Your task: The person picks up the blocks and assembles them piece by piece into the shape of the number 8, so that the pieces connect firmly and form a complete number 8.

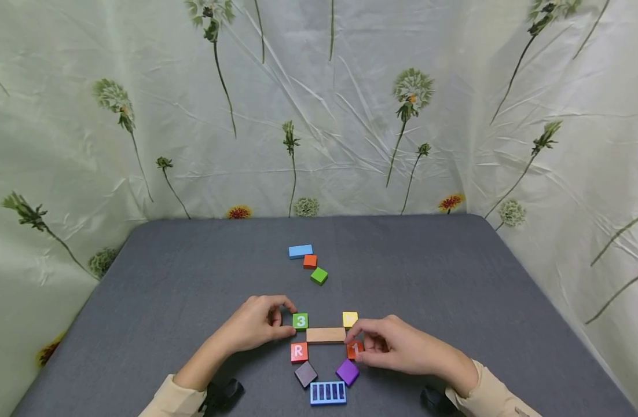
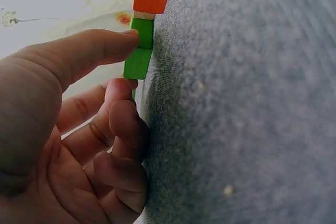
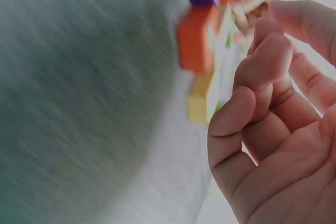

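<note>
My left hand (image 1: 256,322) pinches a green block marked 3 (image 1: 300,321) at its left side, index finger behind and thumb in front; the left wrist view shows the thumb against the green block (image 2: 137,64). My right hand (image 1: 394,346) hovers over a red block marked 1 (image 1: 352,351), fingers bent and thumb apart from the index finger in the head view. A plain wooden plank (image 1: 326,335) lies between the hands. Beside it are a yellow block (image 1: 349,318) and a red block marked R (image 1: 299,353).
Nearer the body are a grey block (image 1: 305,375), a purple block (image 1: 347,372) and a blue slotted block (image 1: 327,393). Farther back lie a light blue block (image 1: 300,251), an orange block (image 1: 310,262) and another green block (image 1: 319,276). A patterned curtain (image 1: 350,174) borders the grey table (image 1: 194,260).
</note>
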Motion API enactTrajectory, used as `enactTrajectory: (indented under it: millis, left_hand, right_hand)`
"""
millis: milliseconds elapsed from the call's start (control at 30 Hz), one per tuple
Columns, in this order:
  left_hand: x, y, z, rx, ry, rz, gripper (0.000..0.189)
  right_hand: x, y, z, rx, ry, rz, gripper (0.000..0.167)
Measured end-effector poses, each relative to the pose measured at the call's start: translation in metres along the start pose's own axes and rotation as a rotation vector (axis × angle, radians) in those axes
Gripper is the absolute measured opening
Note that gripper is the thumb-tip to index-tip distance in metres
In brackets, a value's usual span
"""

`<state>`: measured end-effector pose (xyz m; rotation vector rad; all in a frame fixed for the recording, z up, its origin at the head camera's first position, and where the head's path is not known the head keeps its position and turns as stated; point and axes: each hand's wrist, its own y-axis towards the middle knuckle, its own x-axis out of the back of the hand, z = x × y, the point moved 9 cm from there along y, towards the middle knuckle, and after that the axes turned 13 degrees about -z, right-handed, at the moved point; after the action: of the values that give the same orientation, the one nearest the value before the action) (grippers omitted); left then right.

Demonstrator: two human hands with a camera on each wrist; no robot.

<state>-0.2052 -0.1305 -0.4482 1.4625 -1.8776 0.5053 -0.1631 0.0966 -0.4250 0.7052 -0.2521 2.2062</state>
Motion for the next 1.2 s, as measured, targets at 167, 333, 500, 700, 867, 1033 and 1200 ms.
enactTrajectory:
  millis: [167,333,500,700,867,1033,1200]
  left_hand:
    - [-0.001,-0.001,0.000,0.005,-0.009,0.002,0.028]
    - [-0.001,-0.001,0.000,0.011,-0.022,0.002,0.027]
    - [-0.002,-0.001,0.000,0.011,-0.027,0.003,0.026]
    - [-0.002,-0.001,-0.001,0.003,-0.023,-0.001,0.025]
    - [-0.002,0.000,-0.001,-0.003,-0.016,-0.016,0.024]
    - [0.000,-0.001,0.000,0.004,-0.017,-0.017,0.025]
    - [0.000,-0.001,0.001,0.015,-0.019,-0.012,0.025]
  right_hand:
    - [0.023,0.018,-0.001,0.006,-0.079,-0.054,0.022]
    - [0.044,0.043,-0.009,0.007,-0.149,-0.108,0.024]
    - [0.057,0.065,-0.021,-0.003,-0.191,-0.142,0.024]
    - [0.064,0.086,-0.031,-0.024,-0.199,-0.149,0.024]
    - [0.062,0.101,-0.038,-0.045,-0.194,-0.129,0.024]
    - [0.059,0.114,-0.042,-0.053,-0.222,-0.125,0.025]
    - [0.054,0.125,-0.045,-0.067,-0.246,-0.127,0.027]
